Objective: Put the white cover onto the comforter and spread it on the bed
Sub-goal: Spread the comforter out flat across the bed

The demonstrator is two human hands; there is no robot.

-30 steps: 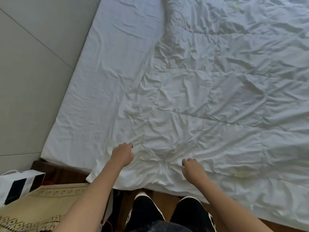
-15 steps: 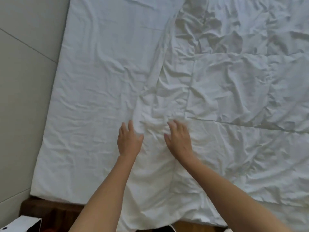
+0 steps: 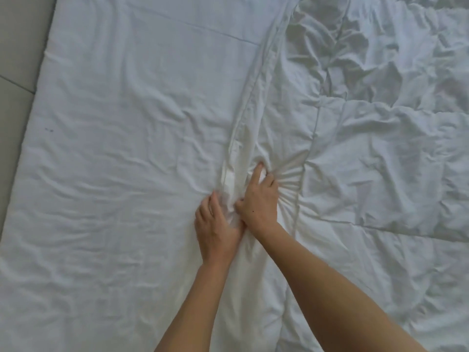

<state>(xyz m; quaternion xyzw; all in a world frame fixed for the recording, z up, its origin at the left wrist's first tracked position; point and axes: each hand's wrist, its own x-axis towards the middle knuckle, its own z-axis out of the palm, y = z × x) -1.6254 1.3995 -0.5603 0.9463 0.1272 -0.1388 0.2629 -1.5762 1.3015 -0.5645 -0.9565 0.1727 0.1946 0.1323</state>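
Note:
The quilted white comforter (image 3: 380,148) lies crumpled over the right half of the bed. The white cover's hemmed edge (image 3: 250,105) runs down along its left side to my hands. My left hand (image 3: 215,232) grips the bunched hem of the cover with curled fingers. Right beside it and touching it, my right hand (image 3: 260,201) digs its fingers into the comforter's edge. Tight creases fan out to the right of that hand. The fingertips of both hands are partly buried in the fabric.
A flat, lightly wrinkled white sheet (image 3: 114,128) covers the left half of the bed. Grey tiled floor (image 3: 15,59) shows along the bed's left edge. My two bare forearms reach in from the bottom of the view.
I have leaned further over the bed. Both hands moved forward and together, went from lying flat on the fabric to gripping it, and creases have formed around the right hand.

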